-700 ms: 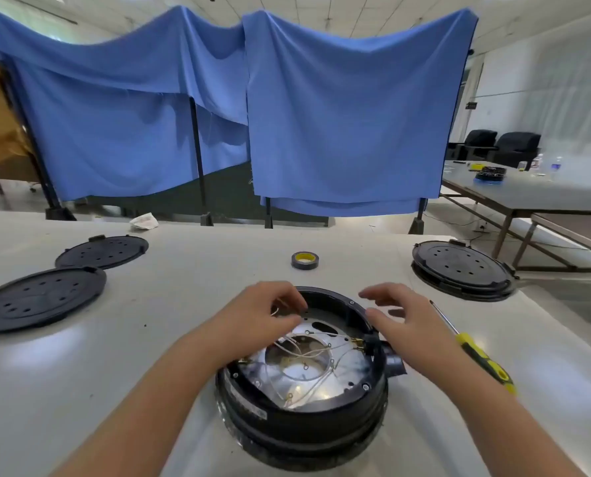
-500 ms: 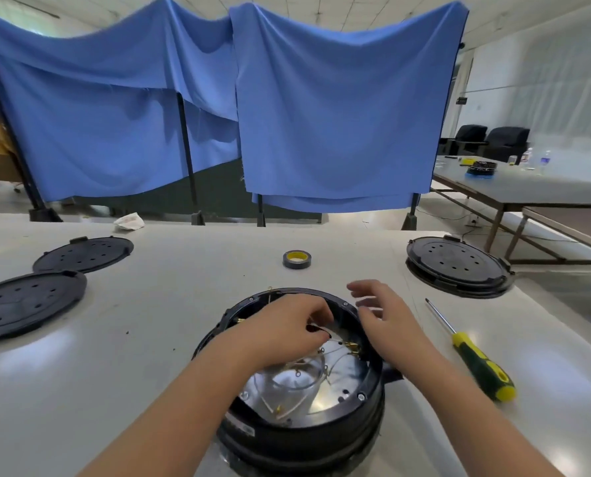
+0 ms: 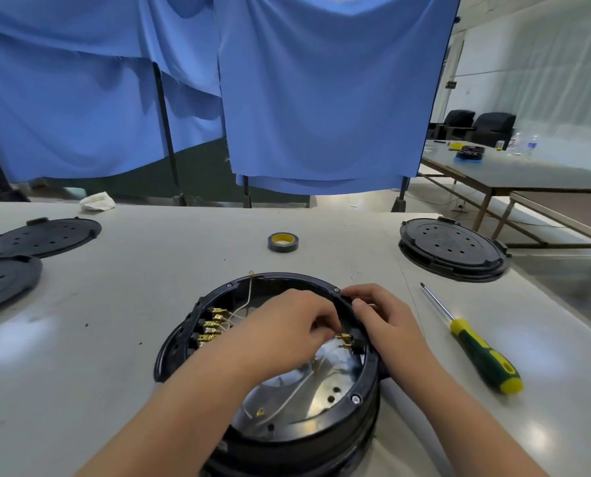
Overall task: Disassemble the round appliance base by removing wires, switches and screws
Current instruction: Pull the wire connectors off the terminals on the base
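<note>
Inside the round appliance base point(image 3: 356, 399) at the near edge of the surface point(image 3: 115, 339), a brass wire terminal point(image 3: 343, 337) is pinched by the curled left hand point(image 3: 287, 333), while the rim just right is gripped by the right hand point(image 3: 387, 321).

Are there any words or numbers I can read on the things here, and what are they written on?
No text can be read anywhere.
Small dark wall sign at far right: marks too small to read.
Clear bottles on the far grey table: labels blurred.
Round black appliance base, yellow-and-green screwdriver, grey tape roll with yellow core, round black perforated lids: no writing visible.
</note>
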The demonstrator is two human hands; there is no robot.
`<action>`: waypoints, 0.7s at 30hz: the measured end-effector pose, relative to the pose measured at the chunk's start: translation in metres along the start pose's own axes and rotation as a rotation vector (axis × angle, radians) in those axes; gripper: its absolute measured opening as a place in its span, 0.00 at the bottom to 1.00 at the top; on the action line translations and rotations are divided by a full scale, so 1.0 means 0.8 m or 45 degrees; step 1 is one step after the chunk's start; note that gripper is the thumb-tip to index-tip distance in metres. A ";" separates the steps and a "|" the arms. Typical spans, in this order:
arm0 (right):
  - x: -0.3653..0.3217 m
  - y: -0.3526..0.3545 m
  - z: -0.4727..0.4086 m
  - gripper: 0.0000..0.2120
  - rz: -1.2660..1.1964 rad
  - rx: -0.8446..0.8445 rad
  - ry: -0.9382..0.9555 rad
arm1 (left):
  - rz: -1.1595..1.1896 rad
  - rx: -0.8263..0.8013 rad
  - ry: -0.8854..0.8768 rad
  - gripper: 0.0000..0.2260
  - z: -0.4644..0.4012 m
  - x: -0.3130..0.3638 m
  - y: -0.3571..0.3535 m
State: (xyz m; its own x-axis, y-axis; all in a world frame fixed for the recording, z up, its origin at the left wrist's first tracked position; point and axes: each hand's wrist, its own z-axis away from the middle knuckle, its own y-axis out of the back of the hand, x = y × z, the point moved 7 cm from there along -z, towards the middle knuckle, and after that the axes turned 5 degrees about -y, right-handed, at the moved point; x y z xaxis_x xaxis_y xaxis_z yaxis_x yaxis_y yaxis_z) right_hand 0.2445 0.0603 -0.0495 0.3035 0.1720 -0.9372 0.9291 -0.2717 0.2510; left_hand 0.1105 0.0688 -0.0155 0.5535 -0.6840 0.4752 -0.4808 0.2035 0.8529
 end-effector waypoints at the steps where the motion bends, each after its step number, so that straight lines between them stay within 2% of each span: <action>1: 0.000 0.000 0.000 0.13 0.001 0.004 0.002 | -0.009 0.009 -0.011 0.06 0.000 0.001 0.000; 8: -0.001 0.000 0.001 0.13 -0.008 -0.007 0.005 | 0.014 0.076 -0.131 0.03 0.001 0.011 0.000; 16: -0.002 -0.001 0.001 0.13 -0.003 -0.014 0.015 | 0.029 0.033 -0.103 0.03 0.001 0.005 -0.001; 21: -0.002 -0.002 0.001 0.13 -0.021 -0.028 0.012 | -0.112 0.057 -0.161 0.03 0.004 0.015 0.000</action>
State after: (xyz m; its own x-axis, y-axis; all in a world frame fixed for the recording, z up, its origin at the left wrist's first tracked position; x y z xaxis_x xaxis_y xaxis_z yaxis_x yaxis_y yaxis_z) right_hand 0.2423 0.0597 -0.0486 0.2896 0.1851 -0.9391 0.9384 -0.2480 0.2405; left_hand 0.1148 0.0585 -0.0105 0.5058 -0.7813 0.3657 -0.4656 0.1096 0.8782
